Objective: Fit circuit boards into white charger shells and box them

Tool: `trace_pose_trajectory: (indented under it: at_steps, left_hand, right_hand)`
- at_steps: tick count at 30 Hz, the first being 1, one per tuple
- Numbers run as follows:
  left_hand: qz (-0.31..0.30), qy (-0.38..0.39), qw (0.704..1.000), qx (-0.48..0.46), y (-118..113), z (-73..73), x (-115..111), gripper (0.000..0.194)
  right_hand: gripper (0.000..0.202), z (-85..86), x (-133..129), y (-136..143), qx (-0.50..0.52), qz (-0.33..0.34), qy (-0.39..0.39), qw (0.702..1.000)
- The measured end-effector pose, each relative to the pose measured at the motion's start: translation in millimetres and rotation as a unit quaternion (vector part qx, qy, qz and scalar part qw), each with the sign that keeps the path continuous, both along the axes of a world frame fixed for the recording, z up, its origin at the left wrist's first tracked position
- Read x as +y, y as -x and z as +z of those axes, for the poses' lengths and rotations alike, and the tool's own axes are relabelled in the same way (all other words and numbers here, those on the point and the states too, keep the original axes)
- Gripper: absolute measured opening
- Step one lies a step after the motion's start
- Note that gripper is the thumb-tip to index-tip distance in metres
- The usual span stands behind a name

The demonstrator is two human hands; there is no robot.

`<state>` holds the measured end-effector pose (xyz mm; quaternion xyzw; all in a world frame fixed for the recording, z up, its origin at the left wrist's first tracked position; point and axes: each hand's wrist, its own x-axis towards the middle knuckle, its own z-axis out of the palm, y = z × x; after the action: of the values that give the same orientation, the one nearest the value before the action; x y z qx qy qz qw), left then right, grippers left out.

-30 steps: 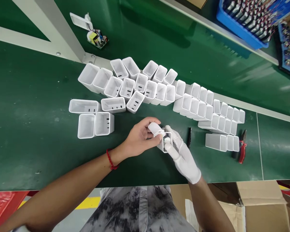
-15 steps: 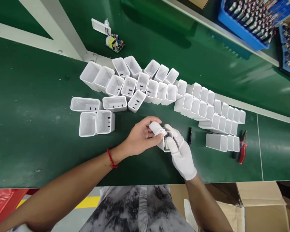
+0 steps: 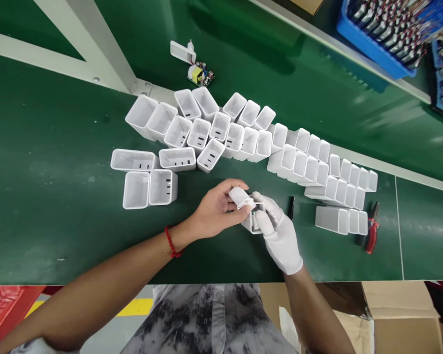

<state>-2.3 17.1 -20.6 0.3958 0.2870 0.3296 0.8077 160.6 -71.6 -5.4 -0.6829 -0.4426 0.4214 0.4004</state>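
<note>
My bare left hand, with a red cord at the wrist, pinches a white plug cover between thumb and fingers. Just right of it, my white-gloved right hand grips a small open white housing, its thumb at the opening. The cover is tilted against the housing's upper left edge. Part of a green board shows inside; the rest is hidden by my fingers. Several open white housings stand beyond my hands on the green table.
A circuit board with a white cover lies on the green surface behind the housings. Red-handled pliers and a black pen-like tool are on the right. A blue bin sits at the upper right; a cardboard box is below the table edge.
The circuit board with its cover appears farther right and slightly lower, while the rest of the view has shifted a little. Both hands keep nearly the same pose and hold.
</note>
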Motion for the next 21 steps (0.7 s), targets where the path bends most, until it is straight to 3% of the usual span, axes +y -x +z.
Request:
trace_pose_trajectory:
  at_steps: [8,12,14,17,21]
  left_hand:
    - [-0.001,-0.012,1.000,-0.008,0,-0.8,0,0.040]
    - [0.003,-0.007,1.000,0.005,1,0.8,0,0.042]
    - [-0.002,-0.005,1.000,0.007,1,0.6,0,0.043]
    - [-0.007,-0.003,1.000,-0.001,0,-1.2,-3,0.042]
    - [-0.002,-0.003,1.000,0.018,0,-2.3,-4,0.049]
  right_hand:
    - [0.034,-0.7,1,-2,0.000,0.016,-0.001,1.000]
    - [0.045,1.2,-6,-1,-0.011,0.033,0.006,0.999]
    - [0.058,1.4,-12,2,-0.068,0.056,-0.030,0.996]
    - [0.082,-3.1,-15,8,-0.252,0.108,-0.134,0.952]
    - [0.075,-9.3,-8,13,-0.397,0.108,-0.183,0.893]
